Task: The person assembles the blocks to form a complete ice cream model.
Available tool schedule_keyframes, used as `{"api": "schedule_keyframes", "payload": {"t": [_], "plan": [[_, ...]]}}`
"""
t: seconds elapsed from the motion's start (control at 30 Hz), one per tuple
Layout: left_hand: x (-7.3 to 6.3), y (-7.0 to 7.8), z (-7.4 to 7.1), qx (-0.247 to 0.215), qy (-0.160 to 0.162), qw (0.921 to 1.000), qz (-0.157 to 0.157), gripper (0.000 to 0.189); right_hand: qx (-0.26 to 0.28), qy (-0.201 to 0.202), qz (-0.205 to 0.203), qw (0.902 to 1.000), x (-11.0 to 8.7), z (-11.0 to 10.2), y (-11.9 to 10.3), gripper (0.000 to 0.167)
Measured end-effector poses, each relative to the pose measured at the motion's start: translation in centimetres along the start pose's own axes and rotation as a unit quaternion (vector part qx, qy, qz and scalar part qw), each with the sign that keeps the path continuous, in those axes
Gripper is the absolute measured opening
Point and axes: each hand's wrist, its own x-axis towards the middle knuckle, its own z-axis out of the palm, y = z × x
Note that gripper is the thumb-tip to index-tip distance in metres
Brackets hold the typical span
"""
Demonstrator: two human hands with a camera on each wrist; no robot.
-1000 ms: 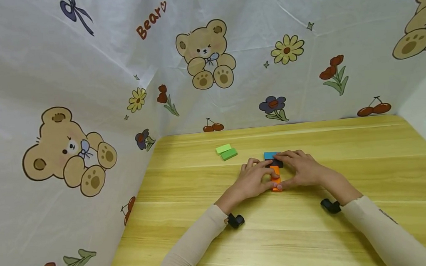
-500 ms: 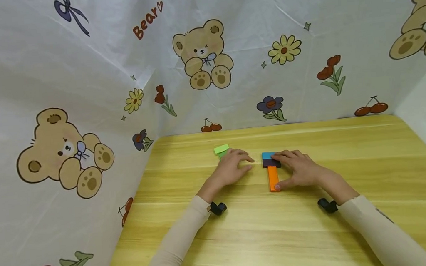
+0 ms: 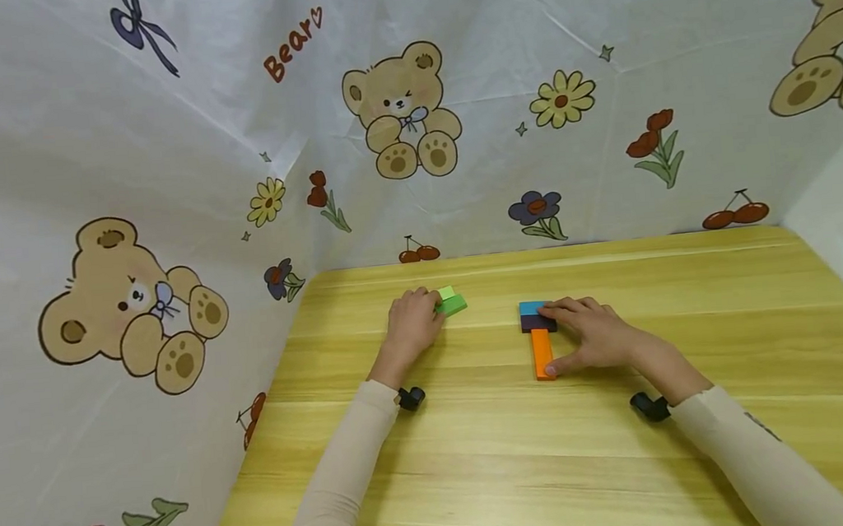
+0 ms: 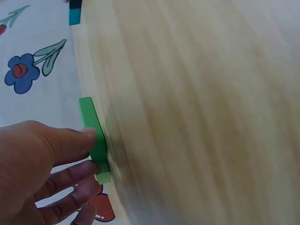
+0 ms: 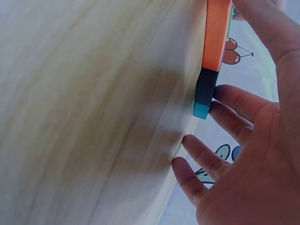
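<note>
- Blocks lie in two groups on the wooden counter (image 3: pixel 526 461), both towards its far half.
- The left hand (image 3: pixel 413 323) sits at the left group — two green blocks side by side, a light green block (image 3: pixel 446 293) behind a darker green block (image 3: pixel 455 306).
- In the left wrist view the thumb and fingers of that hand (image 4: pixel 42 173) pinch the darker green block (image 4: pixel 96 140) at its near end; the fingers are curled round it.
- The right hand (image 3: pixel 594 340) rests on the counter beside the right group, well apart from the green pair.
- That group forms a T: a blue block (image 3: pixel 532 308) farthest away, a dark block (image 3: pixel 538 322) touching it in front, and an orange block (image 3: pixel 542 353) running from the dark one towards the person.
- The right hand is spread and relaxed — fingertips touch the dark block's right end and the thumb touches the orange block's near end; it grips nothing.
- The right wrist view shows the same: straight fingers (image 5: pixel 234 105) against the dark block (image 5: pixel 206 86), the orange block (image 5: pixel 216 33) beside the thumb.
- Behind the counter hangs a white cloth (image 3: pixel 157 110) printed with bears, flowers and cherries.
</note>
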Motion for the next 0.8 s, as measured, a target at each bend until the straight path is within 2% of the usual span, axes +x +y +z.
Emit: {"api": "schedule_keyframes", "payload": {"t": [0.4, 0.6, 0.8], "plan": [[0.4, -0.1, 1.0, -0.038, -0.005, 0.9990, -0.025, 0.023, -0.003, 0.002, 0.000, 1.0000, 0.1, 0.1, 0.1, 0.114], [1.0, 1.0, 1.2, -0.073, -0.018, 0.9970, -0.017, 0.024, -0.002, -0.003, 0.001, 1.0000, 0.1, 0.0, 0.1, 0.113], [1.8, 2.4, 1.4, -0.065, -0.026, 0.9975, -0.005, 0.023, -0.001, -0.002, 0.002, 1.0000, 0.0, 0.1, 0.1, 0.113]]}}
